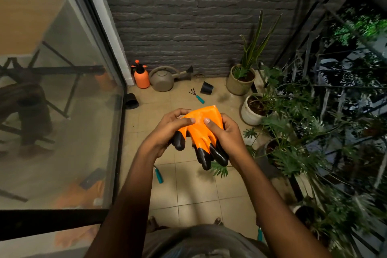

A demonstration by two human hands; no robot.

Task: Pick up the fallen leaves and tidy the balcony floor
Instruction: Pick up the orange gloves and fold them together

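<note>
Partly hidden glove (201,114), left hand (167,132) and right hand (228,136) gripping it, teal tool (159,175) behind forearm (134,184).

Dim, warm light. Plants (293,153) right of your right hand (228,134) smear into blur; the glass door (62,111) left of your left hand (165,132) carries faint reflections; straight edges bow outward.

One view only, from the person's head, tilted forward and steeply down over the tiled balcony floor (188,190). Closest in, dead centre, the left hand (165,132) and right hand (229,134) hold an orange glove (201,125) near the lens. The brick wall (199,16) closes the view at 12 o'clock, the glass door (62,111) at 9, potted plants (293,128) at 3; wide-angle bend curves the edges.
</note>
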